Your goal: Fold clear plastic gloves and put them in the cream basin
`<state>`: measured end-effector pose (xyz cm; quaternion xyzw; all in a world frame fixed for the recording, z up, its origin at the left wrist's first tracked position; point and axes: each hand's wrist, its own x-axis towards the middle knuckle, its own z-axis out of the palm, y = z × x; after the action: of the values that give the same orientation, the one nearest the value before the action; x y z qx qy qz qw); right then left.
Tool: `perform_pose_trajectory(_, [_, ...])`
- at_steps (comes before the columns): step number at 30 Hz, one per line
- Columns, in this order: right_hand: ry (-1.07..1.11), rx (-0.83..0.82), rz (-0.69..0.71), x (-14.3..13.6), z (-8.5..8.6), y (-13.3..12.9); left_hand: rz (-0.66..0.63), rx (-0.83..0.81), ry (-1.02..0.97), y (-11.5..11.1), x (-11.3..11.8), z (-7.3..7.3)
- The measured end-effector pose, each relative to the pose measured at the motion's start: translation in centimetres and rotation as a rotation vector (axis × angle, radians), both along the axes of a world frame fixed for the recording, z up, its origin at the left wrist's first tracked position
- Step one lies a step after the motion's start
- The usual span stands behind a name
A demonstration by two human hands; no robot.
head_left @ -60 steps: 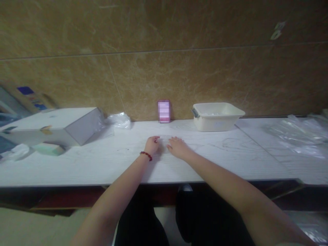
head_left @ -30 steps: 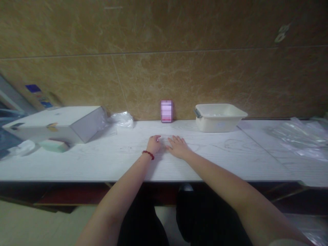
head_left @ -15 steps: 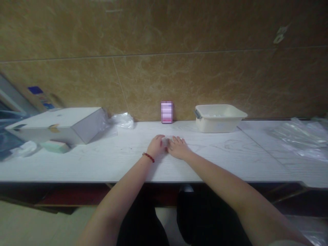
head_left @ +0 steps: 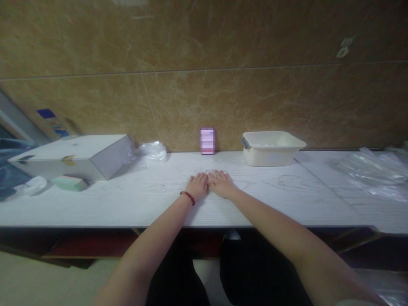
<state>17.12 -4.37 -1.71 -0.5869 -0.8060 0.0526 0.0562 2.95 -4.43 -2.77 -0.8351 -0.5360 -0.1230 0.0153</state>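
Observation:
Side by side at the middle of the white table (head_left: pixel 127 208), my left hand (head_left: pixel 197 185) and my right hand (head_left: pixel 221 183) lie palm down with fingers stretched forward. A thin, clear or whitish piece of plastic (head_left: pixel 208 171) shows faintly at the fingertips; the rest of it is hidden under the hands. A red bead bracelet (head_left: pixel 188 196) circles the left wrist. Straight ahead of the hands, a phone (head_left: pixel 207 141) leans upright against the wall.
A cream bin (head_left: pixel 270 158) stands at the back, right of the phone. Clear plastic bags (head_left: pixel 376 174) lie far right. At left are a white box (head_left: pixel 73 148), a pale green block (head_left: pixel 70 183) and crumpled plastic (head_left: pixel 153 151).
My left hand has turned flat and come slightly back toward me, with its fingers now laid forward beside the right. My right hand has barely moved.

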Motion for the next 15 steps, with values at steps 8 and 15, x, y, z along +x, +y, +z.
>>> perform_pose_trajectory(8, [-0.011, 0.039, -0.002, 1.1, -0.3, 0.4, 0.094, -0.039, 0.011, -0.5, -0.4, 0.4])
perform_pose_trajectory(15, [-0.038, 0.007, -0.013, 1.2, -0.4, 0.5, 0.141, -0.067, 0.013, -0.5, -0.9, 0.0])
